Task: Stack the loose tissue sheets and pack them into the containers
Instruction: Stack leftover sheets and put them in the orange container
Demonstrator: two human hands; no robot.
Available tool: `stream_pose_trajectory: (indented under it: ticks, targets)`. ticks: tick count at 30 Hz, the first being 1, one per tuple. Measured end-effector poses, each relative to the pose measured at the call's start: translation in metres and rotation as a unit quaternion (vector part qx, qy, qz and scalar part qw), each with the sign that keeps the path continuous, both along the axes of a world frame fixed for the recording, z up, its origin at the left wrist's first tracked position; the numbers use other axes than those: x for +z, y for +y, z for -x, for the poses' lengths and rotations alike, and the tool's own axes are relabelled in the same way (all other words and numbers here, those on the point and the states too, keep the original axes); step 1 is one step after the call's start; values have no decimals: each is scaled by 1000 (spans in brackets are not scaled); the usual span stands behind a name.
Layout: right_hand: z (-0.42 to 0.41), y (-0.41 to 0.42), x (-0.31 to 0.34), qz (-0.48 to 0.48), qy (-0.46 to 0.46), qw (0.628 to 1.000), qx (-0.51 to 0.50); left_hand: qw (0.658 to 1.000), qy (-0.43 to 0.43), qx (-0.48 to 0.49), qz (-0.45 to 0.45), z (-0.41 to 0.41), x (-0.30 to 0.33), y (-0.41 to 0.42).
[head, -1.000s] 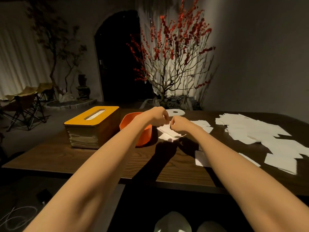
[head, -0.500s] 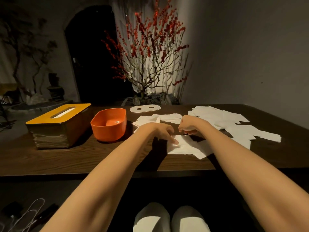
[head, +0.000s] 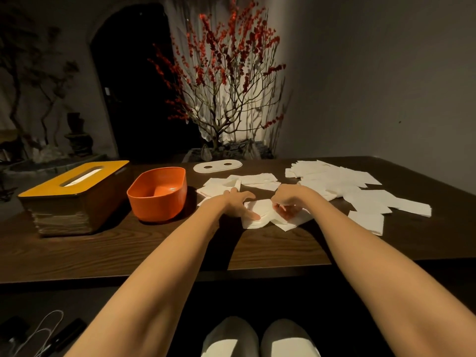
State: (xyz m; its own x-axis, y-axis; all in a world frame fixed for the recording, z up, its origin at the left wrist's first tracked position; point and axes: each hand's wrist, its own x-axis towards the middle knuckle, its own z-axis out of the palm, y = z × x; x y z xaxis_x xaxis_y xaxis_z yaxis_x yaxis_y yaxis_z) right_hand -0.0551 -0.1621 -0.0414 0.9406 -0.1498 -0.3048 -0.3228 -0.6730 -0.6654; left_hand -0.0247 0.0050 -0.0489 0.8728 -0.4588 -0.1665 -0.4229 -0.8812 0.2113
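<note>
A small pile of white tissue sheets (head: 260, 217) lies on the dark wooden table (head: 103, 248) in front of me. My left hand (head: 238, 203) presses on its left side with fingers spread. My right hand (head: 288, 199) curls its fingers around the sheets' right part and lifts an edge. More loose tissue sheets (head: 360, 191) are scattered to the right, and another small heap (head: 231, 184) lies behind my hands. An empty orange tub (head: 157, 193) stands left of the pile. Further left stands a tissue box with a yellow slotted lid (head: 74, 177).
A white oval lid with two holes (head: 217, 166) lies at the table's back. A potted branch with red blossoms (head: 224, 81) stands behind the table. The table's front edge runs close below my forearms. Cables lie on the floor at the lower left.
My hands came down from in front of the orange tub to the pile nearer me. The left hand now lies spread on the sheets, and the right hand gathers them.
</note>
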Motion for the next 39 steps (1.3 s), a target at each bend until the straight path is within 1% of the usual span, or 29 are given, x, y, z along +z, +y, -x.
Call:
stream_pose_trajectory:
  ticks: [2,5,7,10,12,15,21,25,27,30,32,33,35,36,37,39]
  targets:
    - [-9,5,-1,59,-34,997,29,999,-22,-14,25,-10,-4,2]
    - [-25,9,-8,86,-72,992,59,995,-18,-25,90,-23,-11,5]
    - [-33,10,-13,56,-96,992,63,993,-33,-17,110,-31,-15,3]
    - [-44,9,-14,11,-118,991,65,988,-101,10,113,-40,-20,1]
    - [-53,8,-13,9,-120,989,82,982,-150,15,115,-49,-24,0]
    - [-68,3,-14,1,-131,986,101,967,-193,19,163,-61,-30,-2]
    - [-87,-11,-16,-36,-148,981,122,940,-186,60,281,-84,-38,-9]
    - [-97,-20,-20,-93,-157,978,105,905,-182,64,378,-90,-35,-14]
    - [-100,-23,-22,-102,-169,976,94,888,-168,66,423,-89,-29,-16]
    - [-102,-26,-23,-110,-192,972,73,875,-142,73,458,-84,-22,-20]
    - [-103,-28,-26,-89,-222,969,54,867,-98,65,483,-85,-19,-20]
    - [-105,-29,-28,-62,-243,967,43,861,-65,58,500,-84,-17,-20]
    - [-109,-32,-32,27,-271,962,13,855,-15,45,517,-78,-15,-19]
    - [-111,-34,-33,86,-267,960,-2,854,-1,45,518,-76,-18,-18]
    - [-112,-35,-34,147,-240,960,-14,852,12,42,522,-74,-20,-19]
    - [-110,-36,-32,229,-157,960,-24,859,9,67,508,-70,-23,-20]
